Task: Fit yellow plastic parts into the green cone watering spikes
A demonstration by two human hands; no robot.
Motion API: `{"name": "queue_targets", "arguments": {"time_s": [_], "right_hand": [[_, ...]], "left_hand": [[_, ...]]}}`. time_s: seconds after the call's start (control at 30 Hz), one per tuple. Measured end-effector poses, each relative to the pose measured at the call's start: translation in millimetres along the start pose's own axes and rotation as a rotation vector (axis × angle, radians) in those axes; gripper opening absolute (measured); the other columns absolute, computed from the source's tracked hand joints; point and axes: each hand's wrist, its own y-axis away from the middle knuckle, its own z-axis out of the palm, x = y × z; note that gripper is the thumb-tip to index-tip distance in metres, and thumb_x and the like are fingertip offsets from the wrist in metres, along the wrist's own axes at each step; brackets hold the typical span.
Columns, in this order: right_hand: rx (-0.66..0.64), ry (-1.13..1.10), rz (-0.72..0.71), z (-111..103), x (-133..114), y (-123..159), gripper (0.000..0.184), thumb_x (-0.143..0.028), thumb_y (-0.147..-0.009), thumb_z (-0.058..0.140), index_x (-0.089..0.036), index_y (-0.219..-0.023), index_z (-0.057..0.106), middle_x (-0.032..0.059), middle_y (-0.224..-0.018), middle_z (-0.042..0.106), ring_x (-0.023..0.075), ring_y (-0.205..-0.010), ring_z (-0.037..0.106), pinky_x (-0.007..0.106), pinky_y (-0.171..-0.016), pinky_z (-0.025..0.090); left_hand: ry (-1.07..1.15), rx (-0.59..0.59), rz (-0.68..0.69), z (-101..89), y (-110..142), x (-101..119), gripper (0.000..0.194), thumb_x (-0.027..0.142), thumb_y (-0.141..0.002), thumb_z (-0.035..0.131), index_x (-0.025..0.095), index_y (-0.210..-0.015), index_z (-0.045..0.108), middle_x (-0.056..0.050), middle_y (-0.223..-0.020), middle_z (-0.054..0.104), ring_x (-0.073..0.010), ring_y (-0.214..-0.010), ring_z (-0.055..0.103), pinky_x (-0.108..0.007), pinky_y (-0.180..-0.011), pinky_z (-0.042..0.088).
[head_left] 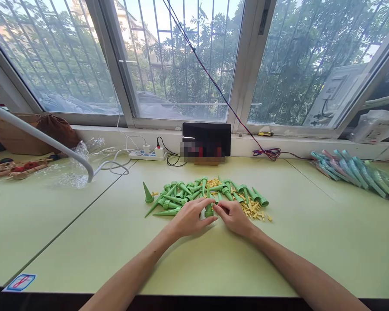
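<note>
A green hollow plastic spike point(209, 211) stands upright between the thumb and index finger of my left hand point(192, 216). That thumb and finger are apart, and I cannot tell whether they touch the spike. Just right of it, my right hand point(234, 216) has its fingers pinched together, its fingertips close to my left index finger. Whatever the pinch holds is hidden. Behind both hands lies a pile of green spikes point(172, 204). Small yellow plastic pegs point(253, 211) are scattered beside my right hand and among the spikes. Another spike point(148, 193) stands upright at the pile's left end.
A dark-screened tablet point(206, 139) leans at the back of the table point(194, 268). Left of it lie a power strip point(148, 154) and white cables. A white curved bar point(45, 140) crosses the left side. Plastic-wrapped items point(356, 170) lie at right.
</note>
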Motion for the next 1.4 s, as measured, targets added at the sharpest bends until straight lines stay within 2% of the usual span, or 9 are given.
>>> {"name": "queue_targets", "arguments": {"time_s": [0.13, 0.27, 0.5, 0.57, 0.63, 0.73, 0.83, 1.03, 1.4], "right_hand": [[0.021, 0.008, -0.007, 1.1, -0.4, 0.5, 0.036, -0.036, -0.097, 0.047, -0.018, -0.066, 0.049, -0.0046, -0.057, 0.04, 0.0104, -0.054, 0.032, 0.026, -0.052, 0.024], [0.046, -0.006, -0.013, 2.6, -1.2, 1.6, 0.037, -0.038, -0.098, 0.046, -0.018, -0.066, 0.048, -0.0047, -0.057, 0.039, 0.0103, -0.053, 0.032, 0.026, -0.052, 0.025], [0.047, -0.027, -0.007, 2.6, -1.0, 2.3, 0.035, -0.038, -0.098, 0.047, -0.017, -0.07, 0.052, -0.0044, -0.057, 0.041, 0.0104, -0.053, 0.033, 0.026, -0.051, 0.025], [0.041, -0.04, -0.003, 2.4, -1.2, 2.4, 0.032, -0.037, -0.098, 0.047, -0.017, -0.075, 0.055, -0.0045, -0.058, 0.041, 0.0105, -0.053, 0.033, 0.026, -0.051, 0.025], [0.036, -0.051, -0.003, 2.2, -1.8, 2.6, 0.03, -0.037, -0.098, 0.047, -0.017, -0.077, 0.056, -0.0047, -0.059, 0.041, 0.0105, -0.053, 0.033, 0.026, -0.052, 0.026], [0.026, -0.051, -0.011, 2.1, -2.9, 2.6, 0.027, -0.035, -0.098, 0.048, -0.017, -0.079, 0.056, -0.0048, -0.059, 0.041, 0.0106, -0.054, 0.034, 0.026, -0.052, 0.026], [0.019, -0.048, -0.014, 2.3, -4.1, 2.5, 0.026, -0.035, -0.097, 0.048, -0.017, -0.08, 0.056, -0.0049, -0.059, 0.04, 0.0108, -0.054, 0.034, 0.026, -0.052, 0.027], [-0.008, -0.058, -0.007, 2.3, -5.1, 0.7, 0.027, -0.037, -0.097, 0.047, -0.018, -0.078, 0.053, -0.006, -0.058, 0.037, 0.0108, -0.054, 0.032, 0.025, -0.052, 0.025], [0.006, 0.009, 0.043, 3.5, -3.0, 0.5, 0.038, -0.043, -0.097, 0.048, -0.019, -0.067, 0.046, -0.005, -0.056, 0.039, 0.0109, -0.054, 0.032, 0.026, -0.052, 0.024]], "left_hand": [[0.039, 0.014, -0.037, 0.9, -0.4, -1.6, 0.047, 0.039, -0.095, 0.05, 0.022, -0.138, 0.046, -0.001, -0.086, 0.064, -0.0127, -0.06, 0.053, -0.025, -0.063, 0.042], [0.119, 0.066, -0.041, 1.7, -1.0, -2.5, 0.051, 0.031, -0.099, 0.04, 0.026, -0.148, 0.027, 0.001, -0.085, 0.06, -0.0108, -0.056, 0.047, -0.023, -0.06, 0.039], [0.211, 0.128, -0.057, 2.6, -1.9, -0.3, 0.056, 0.027, -0.097, 0.042, 0.025, -0.148, 0.019, 0.005, -0.076, 0.055, -0.0097, -0.051, 0.04, -0.022, -0.058, 0.037], [0.246, 0.134, -0.072, 2.7, -2.7, 0.0, 0.055, 0.028, -0.096, 0.044, 0.024, -0.146, 0.021, 0.004, -0.079, 0.056, -0.0088, -0.049, 0.04, -0.021, -0.055, 0.036], [0.26, 0.123, -0.085, 2.9, -3.6, -0.2, 0.046, 0.029, -0.096, 0.045, 0.023, -0.139, 0.032, 0.004, -0.081, 0.057, -0.0081, -0.049, 0.04, -0.021, -0.053, 0.033], [0.257, 0.101, -0.103, 3.5, -4.8, -1.2, 0.019, 0.032, -0.095, 0.047, 0.019, -0.108, 0.051, 0.004, -0.073, 0.051, -0.0078, -0.049, 0.034, -0.021, -0.049, 0.027], [0.267, 0.091, -0.116, 4.1, -5.3, -2.5, 0.016, 0.033, -0.094, 0.048, 0.019, -0.088, 0.049, 0.007, -0.061, 0.036, -0.0081, -0.048, 0.029, -0.022, -0.048, 0.023], [0.264, 0.101, -0.1, 4.6, -5.5, -4.2, 0.013, 0.03, -0.093, 0.049, 0.019, -0.085, 0.048, 0.008, -0.059, 0.032, -0.0081, -0.048, 0.028, -0.021, -0.048, 0.022], [0.118, 0.234, -0.085, -0.7, -6.0, -4.5, 0.01, 0.028, -0.087, 0.055, 0.018, -0.089, 0.054, 0.006, -0.059, 0.045, -0.009, -0.049, 0.04, -0.022, -0.054, 0.033]]}}
